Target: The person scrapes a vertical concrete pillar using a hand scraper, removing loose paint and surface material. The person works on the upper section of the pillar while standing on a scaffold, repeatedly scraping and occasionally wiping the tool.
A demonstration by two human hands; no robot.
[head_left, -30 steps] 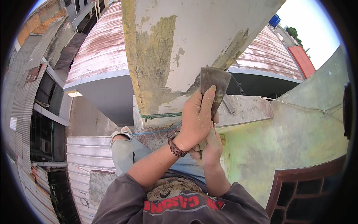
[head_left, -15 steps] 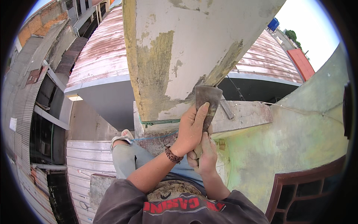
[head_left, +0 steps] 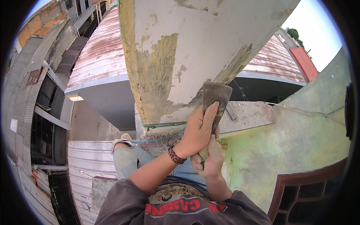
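Observation:
A wide-bladed scraper (head_left: 216,95) is gripped in both of my hands, its grey blade pointing up and away from me. My left hand (head_left: 197,131) closes round the lower blade, with the thumb flat along its face. Below it, my right hand (head_left: 212,159) is wrapped round the handle, most of which the fingers hide. The blade's end overlaps the lower right edge of a pale column (head_left: 195,48); whether it touches cannot be told. Patches of paint have come off this column, baring yellowish and grey layers (head_left: 157,71).
A green string (head_left: 165,125) runs along the column's bottom edge. Under it is a concrete ledge (head_left: 251,117). Reddish metal roofing (head_left: 99,48) lies beyond, and more metal sheeting (head_left: 88,155) below left. A greenish wall (head_left: 285,138) with a brown-framed window (head_left: 279,187) stands at my right.
Both hands and the scraper have shifted slightly right and up along the column's edge. The column sits a little differently in view. The grip is unchanged.

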